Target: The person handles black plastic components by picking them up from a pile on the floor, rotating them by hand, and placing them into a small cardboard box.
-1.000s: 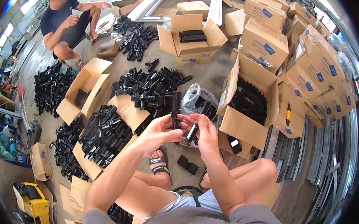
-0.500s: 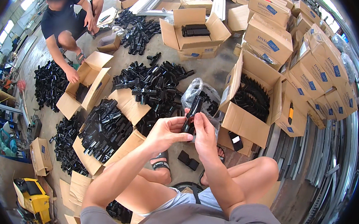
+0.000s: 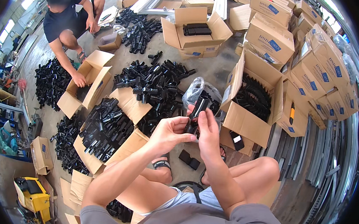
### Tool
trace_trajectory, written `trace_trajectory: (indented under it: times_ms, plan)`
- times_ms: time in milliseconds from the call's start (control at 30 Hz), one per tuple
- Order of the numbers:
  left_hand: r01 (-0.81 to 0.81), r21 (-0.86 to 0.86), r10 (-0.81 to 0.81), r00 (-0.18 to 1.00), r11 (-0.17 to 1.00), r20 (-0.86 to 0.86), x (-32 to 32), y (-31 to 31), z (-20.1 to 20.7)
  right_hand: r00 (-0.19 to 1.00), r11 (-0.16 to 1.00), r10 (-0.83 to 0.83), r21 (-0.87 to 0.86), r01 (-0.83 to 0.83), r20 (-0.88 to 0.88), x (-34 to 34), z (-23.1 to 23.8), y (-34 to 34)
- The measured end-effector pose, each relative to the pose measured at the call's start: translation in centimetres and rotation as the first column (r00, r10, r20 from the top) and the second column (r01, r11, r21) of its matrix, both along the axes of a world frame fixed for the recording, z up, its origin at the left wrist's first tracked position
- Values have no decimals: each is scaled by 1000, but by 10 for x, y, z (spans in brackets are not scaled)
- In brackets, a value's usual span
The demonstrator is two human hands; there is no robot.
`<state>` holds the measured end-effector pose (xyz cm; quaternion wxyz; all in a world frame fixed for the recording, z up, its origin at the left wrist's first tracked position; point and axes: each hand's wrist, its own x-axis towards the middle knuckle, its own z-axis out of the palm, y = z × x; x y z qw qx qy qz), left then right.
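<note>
In front of my knees, a glossy black tubular connector [image 3: 199,107] is held upright and a little tilted. My left hand [image 3: 169,133] is closed round its lower part, thumb stretched across the bottom. On the other side, my right hand [image 3: 208,132] has its fingers closed against the connector; the fingertips are slightly blurred and partly hide the piece. Behind the hands, a clear plastic bag [image 3: 192,92] contains small black parts. A large heap of black connectors [image 3: 157,79] lies beyond on the floor, and more fill an open carton [image 3: 129,150] to the left.
An open carton [image 3: 251,131] at right holds ribbed black parts. Stacked cartons [image 3: 270,37] stand behind it, beside long metal profiles [image 3: 309,162]. A black block [image 3: 189,159] lies between my feet. At far left, a co-worker [image 3: 65,20] squats, one hand in a carton [image 3: 101,59].
My right hand has shifted slightly on the connector, its fingers now pointing more upward. The connector has turned a little. The co-worker's hand has moved slightly further into the carton.
</note>
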<state>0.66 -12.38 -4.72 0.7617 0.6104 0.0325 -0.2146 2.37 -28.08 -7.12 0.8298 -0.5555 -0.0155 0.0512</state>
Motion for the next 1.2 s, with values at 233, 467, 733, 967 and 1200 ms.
trace_trajectory:
  times_ms: [233, 467, 733, 967, 1200]
  plan:
    - [21, 68, -23, 999, 997, 25, -7, -2, 10, 996, 988, 72, 142, -64, -53, 9, 26, -24]
    - [80, 117, -74, 996, 990, -50, -8, 3, 17, 992, 993, 102, 72, -97, -74, 9, 22, -25]
    - [173, 342, -130, 981, 924, -147, -7, 20, -3, 963, 984, 156, 115, -133, -219, 9, -26, -4]
    - [90, 645, -139, 990, 759, 25, 14, 54, -9, 961, 995, 4, 95, 24, -278, 75, -79, 2]
    - [-46, 876, -239, 954, 479, 181, 38, 79, 8, 839, 662, -492, -726, 187, -233, 218, -317, -61]
